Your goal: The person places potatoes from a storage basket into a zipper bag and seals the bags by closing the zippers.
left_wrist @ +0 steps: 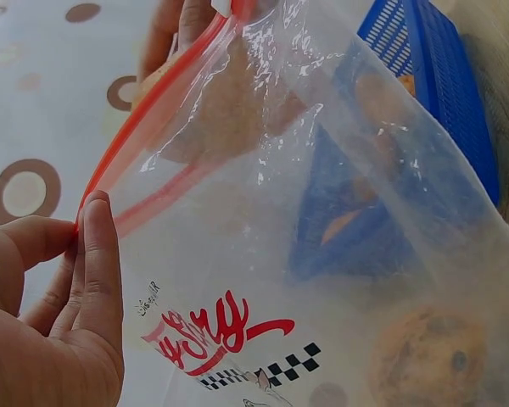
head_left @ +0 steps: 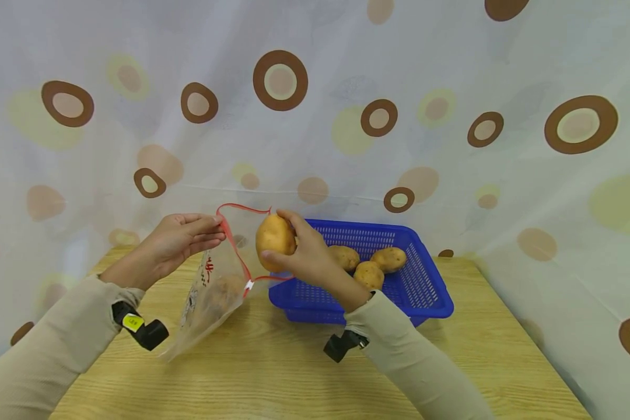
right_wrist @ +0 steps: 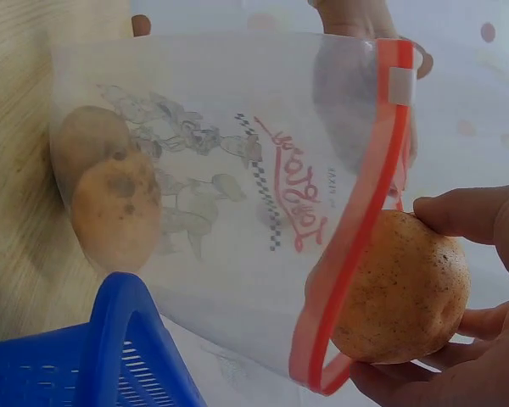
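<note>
A clear zip bag (head_left: 210,309) with a red-edged mouth stands on the table, printed with red lettering. My left hand (head_left: 185,236) pinches the red rim at its left side, thumb against fingers. In my right hand (head_left: 310,254) is a potato (head_left: 274,242), gripped between thumb and fingers right at the bag's mouth. The right wrist view shows this potato (right_wrist: 399,288) partly behind the red rim. Low in the bag lie potatoes (right_wrist: 114,212), seen through the plastic. A white slider (right_wrist: 400,86) sits on the rim.
Just right of the bag stands a blue plastic basket (head_left: 436,286) with several potatoes (head_left: 370,274) in it. The wooden table (head_left: 273,373) runs under everything. Behind it hangs a pale sheet (head_left: 325,46) with brown ring patterns.
</note>
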Available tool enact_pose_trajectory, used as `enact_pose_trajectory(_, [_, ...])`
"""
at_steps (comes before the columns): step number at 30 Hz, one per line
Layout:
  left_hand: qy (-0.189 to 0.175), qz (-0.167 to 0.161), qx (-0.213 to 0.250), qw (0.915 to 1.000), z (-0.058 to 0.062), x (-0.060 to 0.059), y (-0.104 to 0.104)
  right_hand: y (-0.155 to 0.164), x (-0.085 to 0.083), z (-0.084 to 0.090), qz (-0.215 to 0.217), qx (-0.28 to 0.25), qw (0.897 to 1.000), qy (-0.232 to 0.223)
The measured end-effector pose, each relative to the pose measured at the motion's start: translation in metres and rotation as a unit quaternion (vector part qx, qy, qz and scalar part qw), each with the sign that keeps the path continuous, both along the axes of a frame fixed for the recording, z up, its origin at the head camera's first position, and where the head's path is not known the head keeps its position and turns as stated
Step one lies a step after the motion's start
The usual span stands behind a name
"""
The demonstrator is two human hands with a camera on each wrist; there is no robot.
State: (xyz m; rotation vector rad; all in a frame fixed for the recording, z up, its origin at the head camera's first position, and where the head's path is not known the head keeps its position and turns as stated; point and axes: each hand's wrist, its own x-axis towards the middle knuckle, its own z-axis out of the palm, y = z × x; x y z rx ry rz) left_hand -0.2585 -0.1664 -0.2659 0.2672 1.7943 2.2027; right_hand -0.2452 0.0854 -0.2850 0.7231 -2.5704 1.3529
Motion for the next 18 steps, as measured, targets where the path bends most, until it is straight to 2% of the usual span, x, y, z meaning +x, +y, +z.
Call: enact_pose_trajectory(18, [-0.001, 0.002, 0.003, 1.0, 0.0009, 0.0011, 0.0011, -0.0057, 0.0022, -0.0075, -0.007, 0.077, 0.995, 0.056])
